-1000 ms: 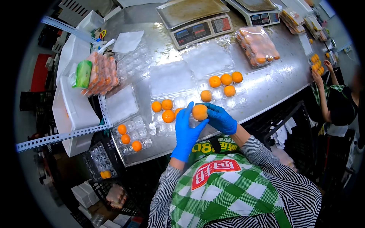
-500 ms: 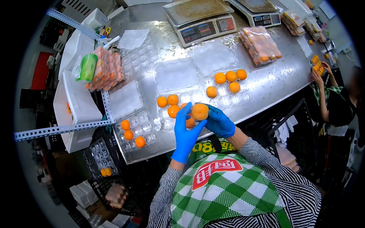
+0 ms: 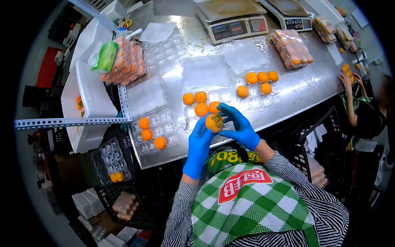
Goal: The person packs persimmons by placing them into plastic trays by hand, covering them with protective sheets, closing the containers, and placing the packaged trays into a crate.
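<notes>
Orange fruit (image 3: pixel 213 123) pinched in my left hand (image 3: pixel 198 146), at the bench (image 3: pixel 314 78) front; right hand (image 3: pixel 242 131) half-spread beside it. Left tray (image 3: pixel 168 128): three fruits; middle tray (image 3: pixel 190 112): at least four; right tray (image 3: pixel 257 99): five. I judge all three part-filled.

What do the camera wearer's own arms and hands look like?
Left hand and right hand: thin blue gloves, right fingers darker, cuffs past the wrist. Left sleeve and right sleeve: narrow dark-and-white stripes, stopping short of the gloves.
</notes>
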The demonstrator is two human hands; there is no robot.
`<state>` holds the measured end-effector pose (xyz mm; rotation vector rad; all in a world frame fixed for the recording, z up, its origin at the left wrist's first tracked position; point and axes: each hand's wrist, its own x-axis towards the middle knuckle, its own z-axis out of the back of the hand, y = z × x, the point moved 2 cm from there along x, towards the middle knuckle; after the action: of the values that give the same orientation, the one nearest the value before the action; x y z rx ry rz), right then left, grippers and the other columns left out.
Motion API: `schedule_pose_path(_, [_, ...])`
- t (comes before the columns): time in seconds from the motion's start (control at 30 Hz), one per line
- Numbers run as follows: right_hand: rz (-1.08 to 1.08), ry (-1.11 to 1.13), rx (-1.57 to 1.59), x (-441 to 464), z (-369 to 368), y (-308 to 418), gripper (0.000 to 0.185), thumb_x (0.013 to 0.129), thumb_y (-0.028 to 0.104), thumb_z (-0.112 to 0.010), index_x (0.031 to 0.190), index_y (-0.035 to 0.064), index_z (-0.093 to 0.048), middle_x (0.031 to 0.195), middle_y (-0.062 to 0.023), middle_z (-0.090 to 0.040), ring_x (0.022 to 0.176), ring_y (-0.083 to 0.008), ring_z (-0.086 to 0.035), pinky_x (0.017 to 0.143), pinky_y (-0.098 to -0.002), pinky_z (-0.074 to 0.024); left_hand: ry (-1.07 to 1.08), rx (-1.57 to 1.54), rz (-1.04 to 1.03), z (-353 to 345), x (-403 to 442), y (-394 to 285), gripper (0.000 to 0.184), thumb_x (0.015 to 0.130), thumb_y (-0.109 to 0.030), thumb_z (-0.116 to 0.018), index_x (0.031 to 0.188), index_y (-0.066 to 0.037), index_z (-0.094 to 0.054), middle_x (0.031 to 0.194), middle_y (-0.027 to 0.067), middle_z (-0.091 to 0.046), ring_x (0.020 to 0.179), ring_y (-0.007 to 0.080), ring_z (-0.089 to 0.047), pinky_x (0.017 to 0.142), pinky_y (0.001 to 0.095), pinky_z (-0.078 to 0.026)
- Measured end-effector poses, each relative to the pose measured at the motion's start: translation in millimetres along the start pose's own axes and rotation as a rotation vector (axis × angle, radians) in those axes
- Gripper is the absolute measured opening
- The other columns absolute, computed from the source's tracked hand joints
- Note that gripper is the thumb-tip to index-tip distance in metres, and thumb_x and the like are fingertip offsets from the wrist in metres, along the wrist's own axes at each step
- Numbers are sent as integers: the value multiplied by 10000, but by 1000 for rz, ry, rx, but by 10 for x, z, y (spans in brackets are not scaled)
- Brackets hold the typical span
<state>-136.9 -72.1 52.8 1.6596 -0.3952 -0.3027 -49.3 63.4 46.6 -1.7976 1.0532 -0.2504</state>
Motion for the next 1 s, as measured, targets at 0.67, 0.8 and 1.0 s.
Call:
schedule_pose_path(0.67, [-222, 3, -27, -303, 359, -398, 515, 798, 95, -676, 1279, 87, -493, 1217, -57, -530, 982, -122, -541, 843, -248, -445, -120, 227, 173, -185, 80, 317, 488, 838, -113, -658, 1266, 15, -461, 1156, 123, -550, 1013, 169, -561, 838, 277, -482])
schedule_pose_path(0.8, [-223, -88, -105, -267, 635, -494, 481, 809, 107, -668, 1263, 97, -509, 1150, -41, -576, 930, -101, -539, 788, -228, -440, -233, 581, -38, -181, 443, 136, 534, 775, -109, -708, 1251, -9, -487, 1093, 101, -572, 964, 179, -576, 825, 279, -484])
schedule_pose_path(1.0, [-241, -217, -80, -218, 1004, -620, 378, 833, 85, -637, 1202, 90, -555, 1044, -41, -632, 901, -99, -563, 780, -222, -449, -141, 1091, -293, 109, 1197, 163, 580, 716, -88, -736, 1241, -23, -500, 1129, 104, -560, 1010, 207, -560, 863, 295, -470])
